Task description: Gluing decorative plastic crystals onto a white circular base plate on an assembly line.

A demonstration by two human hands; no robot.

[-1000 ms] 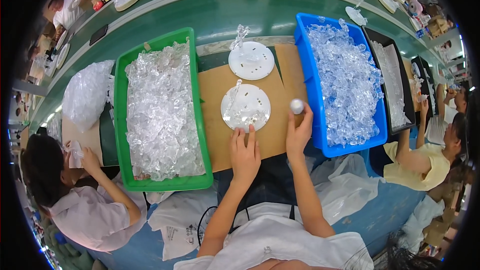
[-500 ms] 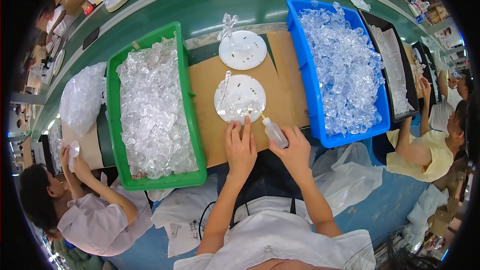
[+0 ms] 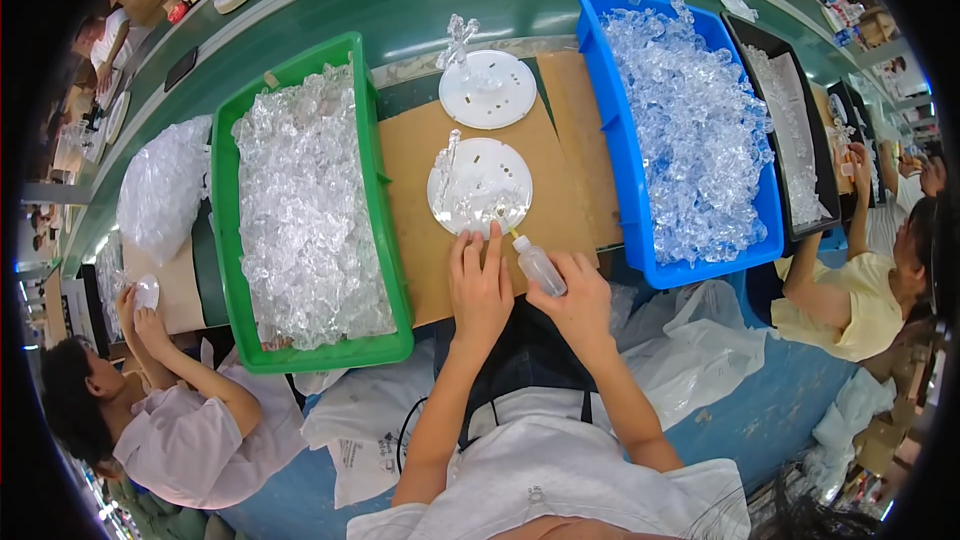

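A round white disc (image 3: 482, 168) with small slots lies before me on a brown cardboard sheet. Clear plastic pieces stand on its left and near parts. My left hand (image 3: 481, 285) has its fingers stretched out, their tips at the disc's near rim. My right hand (image 3: 578, 302) is closed around a small translucent squeeze bottle (image 3: 541, 269). Its thin yellowish nozzle points up and left at the near right part of the disc, close to my left fingertips. Just beyond lies a second white disc (image 3: 500, 90), bearing an upright clear plastic piece (image 3: 459, 40).
To the left stands a green bin (image 3: 404, 315) heaped with clear plastic pieces; a blue bin (image 3: 625, 180) of similar pieces is on the right. Past it is a black tray (image 3: 822, 175). People sit at either side, and a clear plastic bag (image 3: 165, 190) lies far left.
The bottle in my right hand has moved slightly left and up, bringing its nozzle closer to my left fingertips. My left hand stays at the rim. The whole view has shifted a little.
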